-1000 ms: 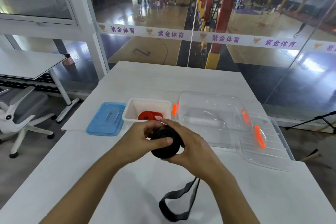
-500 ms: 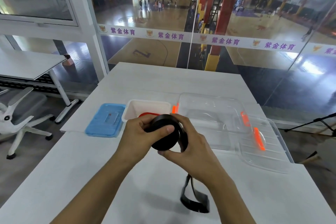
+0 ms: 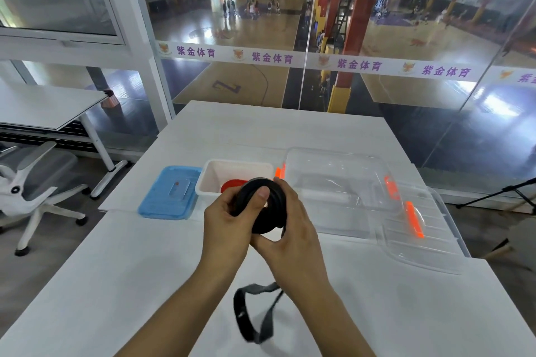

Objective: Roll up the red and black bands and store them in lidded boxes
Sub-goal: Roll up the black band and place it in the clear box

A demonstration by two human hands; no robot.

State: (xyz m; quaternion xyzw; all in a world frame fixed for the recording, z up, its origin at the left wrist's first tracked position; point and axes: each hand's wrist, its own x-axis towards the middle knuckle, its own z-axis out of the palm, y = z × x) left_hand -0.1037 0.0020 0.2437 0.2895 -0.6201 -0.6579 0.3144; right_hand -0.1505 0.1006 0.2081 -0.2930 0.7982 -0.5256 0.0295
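I see my left hand (image 3: 224, 224) and right hand (image 3: 293, 236) with fingers clamped on the black band (image 3: 261, 206) roll above the bench (image 3: 116, 284) middle.

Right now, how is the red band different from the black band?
The red band lies inside the white box; the black band is up in the air, held by the left hand and right hand. The red band looks fully coiled; the black band has a loose tail hanging below the hands. Both are rolled into coils.
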